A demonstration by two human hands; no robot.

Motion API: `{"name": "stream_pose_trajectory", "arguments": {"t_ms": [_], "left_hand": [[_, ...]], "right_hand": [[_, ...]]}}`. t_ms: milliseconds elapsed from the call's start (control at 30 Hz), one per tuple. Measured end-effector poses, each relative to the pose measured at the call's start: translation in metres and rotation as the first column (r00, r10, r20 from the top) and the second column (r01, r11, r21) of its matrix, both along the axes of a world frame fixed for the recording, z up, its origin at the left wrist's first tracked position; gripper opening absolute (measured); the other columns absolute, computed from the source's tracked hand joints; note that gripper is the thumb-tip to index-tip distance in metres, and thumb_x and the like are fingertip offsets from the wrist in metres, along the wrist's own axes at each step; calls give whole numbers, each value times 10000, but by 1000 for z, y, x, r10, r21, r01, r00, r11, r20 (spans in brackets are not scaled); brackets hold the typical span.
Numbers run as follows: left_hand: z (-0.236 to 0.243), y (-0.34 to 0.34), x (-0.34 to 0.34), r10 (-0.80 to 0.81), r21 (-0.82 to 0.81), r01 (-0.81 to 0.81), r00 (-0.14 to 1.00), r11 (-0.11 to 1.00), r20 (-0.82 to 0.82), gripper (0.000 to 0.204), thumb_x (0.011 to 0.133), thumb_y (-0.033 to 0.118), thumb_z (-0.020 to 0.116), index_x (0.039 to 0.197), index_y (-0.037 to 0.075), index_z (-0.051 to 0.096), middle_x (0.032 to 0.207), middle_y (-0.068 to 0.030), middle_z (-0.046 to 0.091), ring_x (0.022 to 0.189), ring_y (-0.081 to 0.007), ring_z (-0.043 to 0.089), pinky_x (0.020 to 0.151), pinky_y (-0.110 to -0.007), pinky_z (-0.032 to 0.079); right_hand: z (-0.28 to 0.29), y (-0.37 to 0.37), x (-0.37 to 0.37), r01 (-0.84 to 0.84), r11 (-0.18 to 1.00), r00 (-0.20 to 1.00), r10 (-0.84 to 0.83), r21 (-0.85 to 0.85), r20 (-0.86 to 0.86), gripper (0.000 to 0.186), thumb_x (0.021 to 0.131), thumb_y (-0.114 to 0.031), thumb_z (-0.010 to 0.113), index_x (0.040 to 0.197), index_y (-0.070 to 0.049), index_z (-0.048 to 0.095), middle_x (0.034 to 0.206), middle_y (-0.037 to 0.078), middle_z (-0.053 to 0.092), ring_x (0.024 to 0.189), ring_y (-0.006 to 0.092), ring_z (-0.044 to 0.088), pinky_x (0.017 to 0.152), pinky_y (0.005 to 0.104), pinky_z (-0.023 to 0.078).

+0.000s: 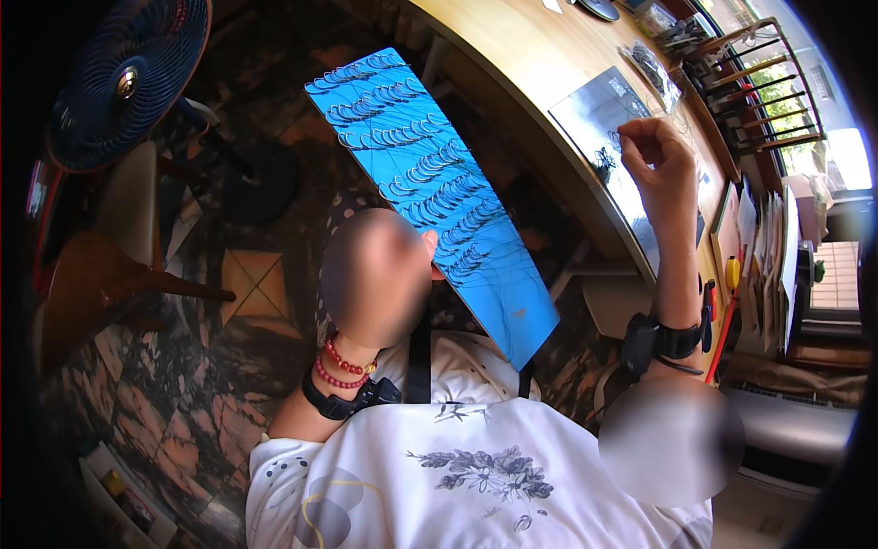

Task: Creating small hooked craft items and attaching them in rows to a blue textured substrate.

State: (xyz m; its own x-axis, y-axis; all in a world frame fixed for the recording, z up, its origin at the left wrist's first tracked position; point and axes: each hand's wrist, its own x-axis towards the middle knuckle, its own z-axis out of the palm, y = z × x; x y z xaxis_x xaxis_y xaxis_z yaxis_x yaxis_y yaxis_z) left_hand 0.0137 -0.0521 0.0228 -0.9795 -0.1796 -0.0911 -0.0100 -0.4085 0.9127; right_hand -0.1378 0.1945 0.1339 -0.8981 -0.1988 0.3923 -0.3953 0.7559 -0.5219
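Observation:
My left hand point(382, 274), partly blurred, grips the near-left edge of a long blue board point(519, 306), its thumb lying over the edge. The board slants above my lap. Across it run several rows of thin, dark, curved wire pieces point(457, 197) with fine strands trailing over the blue. My right hand point(663, 169) is raised over the desk at the right, thumb and forefinger pinched together; whatever is between them is too small to make out. Beneath that hand lies a dark glossy sheet point(585, 105) with a little tangle of black pieces point(604, 163) on it.
The wooden desk point(512, 46) curves along the right, with a clear bag of dark items point(651, 69) and a wooden rack point(759, 91) at its back. Papers and folders point(777, 247) stand farther right. A fan point(128, 84) and a wooden chair point(91, 284) are at left.

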Motion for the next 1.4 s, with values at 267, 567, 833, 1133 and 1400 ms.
{"name": "stream_pose_trajectory", "arguments": {"t_ms": [267, 567, 833, 1133, 1400], "left_hand": [[3, 7, -5, 50, 55, -48, 998, 997, -38, 181, 950, 40, 570, 1116, -30, 581, 1010, -82, 698, 835, -114, 686, 652, -249, 594], [9, 10, -3, 79, 49, -77, 996, 996, -45, 188, 951, 50, 576, 1120, -31, 578, 1015, -86, 700, 850, -112, 684, 675, -260, 597], [13, 0, 1, 82, 51, -80, 995, 995, -49, 156, 950, 44, 580, 1085, -33, 577, 979, -86, 694, 827, -114, 681, 667, -262, 598], [14, 2, 2, 78, 46, -76, 996, 996, -42, 151, 946, 36, 583, 1079, -35, 576, 974, -83, 687, 822, -111, 677, 668, -264, 601], [13, 1, 2, 73, 41, -71, 996, 997, -56, 160, 943, 32, 585, 1087, -37, 575, 966, -79, 683, 833, -107, 673, 686, -275, 612]], "right_hand": [[-38, -54, 74, -396, 917, 918, 394, -52, -44, 192, 769, 113, 682, 911, 2, 618, 821, 76, 589, 713, 170, 675, 646, 287, 548], [-79, -66, 84, -391, 914, 882, 405, 106, -242, 251, 691, 59, 714, 857, -62, 570, 817, 84, 574, 691, 248, 597, 591, 335, 484], [-81, -73, 93, -397, 903, 848, 429, 163, -311, 257, 693, 58, 717, 875, -67, 583, 840, 78, 589, 711, 247, 594, 611, 334, 480], [-86, -70, 94, -390, 899, 816, 437, 197, -378, 247, 715, 43, 727, 905, -56, 605, 878, 79, 607, 729, 246, 600, 637, 333, 487], [-87, -73, 93, -398, 889, 804, 456, 225, -381, 228, 744, 22, 730, 928, -44, 613, 893, 93, 595, 739, 252, 599, 646, 341, 490]]}}
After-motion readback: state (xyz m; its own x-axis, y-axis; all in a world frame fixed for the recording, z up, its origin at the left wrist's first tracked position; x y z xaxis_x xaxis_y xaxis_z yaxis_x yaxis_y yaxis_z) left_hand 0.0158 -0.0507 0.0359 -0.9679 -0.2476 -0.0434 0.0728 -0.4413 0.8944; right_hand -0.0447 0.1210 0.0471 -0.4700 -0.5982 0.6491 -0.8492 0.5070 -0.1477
